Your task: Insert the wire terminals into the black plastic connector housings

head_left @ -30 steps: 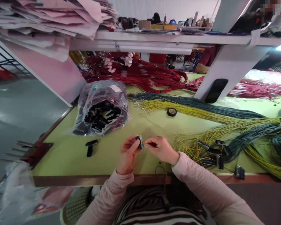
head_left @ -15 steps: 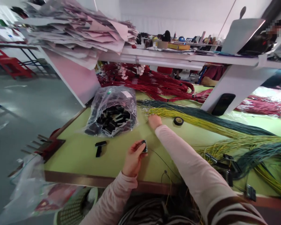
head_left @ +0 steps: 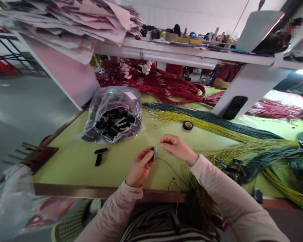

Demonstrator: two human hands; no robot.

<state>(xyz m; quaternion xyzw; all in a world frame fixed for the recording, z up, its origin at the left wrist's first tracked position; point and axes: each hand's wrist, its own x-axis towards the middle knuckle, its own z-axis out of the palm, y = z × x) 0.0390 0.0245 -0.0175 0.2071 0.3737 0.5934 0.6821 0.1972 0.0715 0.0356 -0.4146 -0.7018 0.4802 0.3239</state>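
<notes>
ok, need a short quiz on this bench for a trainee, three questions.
1. Which hand grips the small black connector?
2. True or false: the roll of black tape is inside the clear plastic bag.
3. What colour are the wire bundles under the white shelf?

Key: 1. The left hand. 2. False: it lies on the bench outside the bag. 3. Red.

Small black connector (head_left: 154, 154), seemingly upright in left hand (head_left: 140, 167), thin dark wire (head_left: 169, 167) trailing
</notes>
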